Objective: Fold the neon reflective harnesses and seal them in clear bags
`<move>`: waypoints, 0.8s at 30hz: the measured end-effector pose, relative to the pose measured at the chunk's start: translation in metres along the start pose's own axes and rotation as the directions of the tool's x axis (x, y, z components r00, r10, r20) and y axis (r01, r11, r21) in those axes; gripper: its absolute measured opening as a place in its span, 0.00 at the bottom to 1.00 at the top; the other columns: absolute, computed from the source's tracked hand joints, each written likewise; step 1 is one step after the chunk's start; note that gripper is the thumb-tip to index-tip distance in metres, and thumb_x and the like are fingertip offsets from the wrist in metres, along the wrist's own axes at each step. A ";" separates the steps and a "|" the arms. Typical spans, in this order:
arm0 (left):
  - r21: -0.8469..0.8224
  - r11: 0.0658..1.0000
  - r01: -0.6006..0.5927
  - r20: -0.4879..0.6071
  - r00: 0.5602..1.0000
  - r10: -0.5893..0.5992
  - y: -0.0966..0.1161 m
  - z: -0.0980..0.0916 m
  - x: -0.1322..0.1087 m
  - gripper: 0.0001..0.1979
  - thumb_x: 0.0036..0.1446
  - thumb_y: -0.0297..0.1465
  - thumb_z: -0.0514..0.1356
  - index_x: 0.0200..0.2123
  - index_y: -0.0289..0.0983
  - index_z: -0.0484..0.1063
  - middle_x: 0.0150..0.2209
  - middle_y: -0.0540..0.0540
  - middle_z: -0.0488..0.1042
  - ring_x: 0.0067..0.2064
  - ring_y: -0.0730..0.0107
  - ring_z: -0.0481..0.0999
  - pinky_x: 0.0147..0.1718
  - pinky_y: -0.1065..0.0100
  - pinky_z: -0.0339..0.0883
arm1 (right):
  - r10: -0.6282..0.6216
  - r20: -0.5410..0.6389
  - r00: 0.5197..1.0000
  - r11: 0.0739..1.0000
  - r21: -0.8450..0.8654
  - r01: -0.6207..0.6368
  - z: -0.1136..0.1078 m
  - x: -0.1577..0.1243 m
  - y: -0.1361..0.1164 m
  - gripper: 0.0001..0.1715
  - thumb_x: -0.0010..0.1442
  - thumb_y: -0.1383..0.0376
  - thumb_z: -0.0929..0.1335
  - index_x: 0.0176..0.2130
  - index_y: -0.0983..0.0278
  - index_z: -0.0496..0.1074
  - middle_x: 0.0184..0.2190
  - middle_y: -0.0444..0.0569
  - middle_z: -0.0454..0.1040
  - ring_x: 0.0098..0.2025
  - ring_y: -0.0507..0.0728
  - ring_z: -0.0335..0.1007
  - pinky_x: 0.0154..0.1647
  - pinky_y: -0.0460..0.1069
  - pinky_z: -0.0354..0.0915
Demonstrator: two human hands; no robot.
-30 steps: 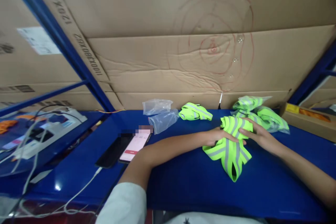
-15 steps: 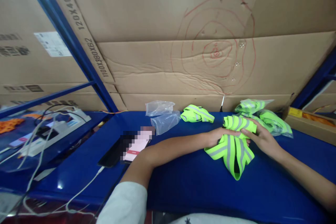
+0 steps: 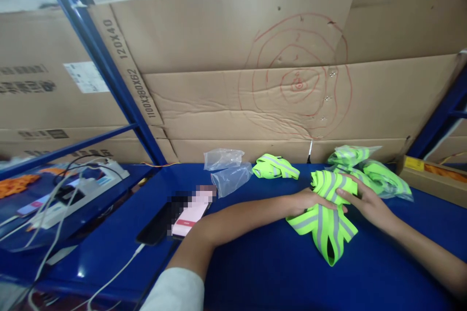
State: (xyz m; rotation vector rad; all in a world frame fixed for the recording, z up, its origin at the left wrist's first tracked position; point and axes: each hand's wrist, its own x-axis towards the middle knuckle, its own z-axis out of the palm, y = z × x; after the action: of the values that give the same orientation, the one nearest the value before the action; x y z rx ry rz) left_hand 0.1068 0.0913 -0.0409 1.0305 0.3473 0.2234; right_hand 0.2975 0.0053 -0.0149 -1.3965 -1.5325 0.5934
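A neon yellow reflective strap with grey stripes (image 3: 324, 223) lies bunched on the blue table (image 3: 262, 262), right of centre. My left hand (image 3: 308, 200) rests on its left side with fingers curled over the fabric. My right hand (image 3: 365, 199) presses the rolled upper part from the right, fingers stretched along it. The strap's loose loops hang toward me below both hands.
Another folded yellow strap (image 3: 275, 167) lies behind, next to two clear plastic bags (image 3: 228, 170). Bagged straps (image 3: 368, 167) pile at the right, beside a cardboard box (image 3: 432, 175). A phone (image 3: 188, 211) with a cable lies left. Cardboard sheets (image 3: 255, 82) wall the back.
Both hands stay on the strap and have hardly moved. The camera has tilted upward, so more of the cardboard wall shows.
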 end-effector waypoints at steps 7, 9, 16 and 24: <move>-0.048 0.998 0.032 0.025 0.999 -0.030 0.001 0.001 0.000 0.26 0.42 0.26 0.79 0.48 0.33 0.84 0.43 0.41 0.86 0.39 0.60 0.86 0.57 0.54 0.78 | -0.035 -0.022 0.999 0.999 -0.020 0.034 -0.003 0.002 0.005 0.34 0.55 0.40 0.77 0.52 0.56 0.75 0.50 0.52 0.80 0.53 0.69 0.78 0.57 0.62 0.76; -0.090 0.995 0.051 0.038 0.998 -0.048 0.002 0.000 0.002 0.24 0.46 0.24 0.76 0.49 0.32 0.83 0.44 0.40 0.86 0.41 0.59 0.86 0.59 0.53 0.77 | -0.041 -0.010 0.999 0.999 0.018 0.041 -0.001 0.001 0.005 0.33 0.58 0.41 0.76 0.53 0.56 0.74 0.44 0.51 0.80 0.45 0.65 0.79 0.49 0.60 0.79; -0.193 0.975 0.106 0.094 0.992 -0.089 0.012 -0.007 -0.002 0.21 0.56 0.27 0.66 0.53 0.26 0.81 0.48 0.31 0.85 0.49 0.49 0.86 0.59 0.51 0.74 | -0.072 -0.039 0.997 0.995 0.062 0.074 0.005 -0.010 0.008 0.35 0.64 0.45 0.74 0.64 0.54 0.68 0.36 0.48 0.78 0.23 0.55 0.69 0.24 0.54 0.73; -0.268 0.963 -0.033 -0.063 0.998 0.017 0.015 0.008 -0.007 0.25 0.75 0.44 0.55 0.56 0.27 0.77 0.46 0.34 0.84 0.50 0.54 0.84 0.58 0.55 0.73 | -0.474 -0.161 0.866 0.828 -0.414 0.377 -0.002 -0.011 0.016 0.27 0.70 0.53 0.71 0.65 0.52 0.71 0.61 0.49 0.78 0.62 0.70 0.77 0.63 0.65 0.76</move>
State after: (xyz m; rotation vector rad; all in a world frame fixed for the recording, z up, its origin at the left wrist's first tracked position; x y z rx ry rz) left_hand 0.1029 0.0900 -0.0231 0.7614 0.3478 0.3156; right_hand 0.3065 -0.0016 -0.0309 -1.2711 -1.7248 -0.1663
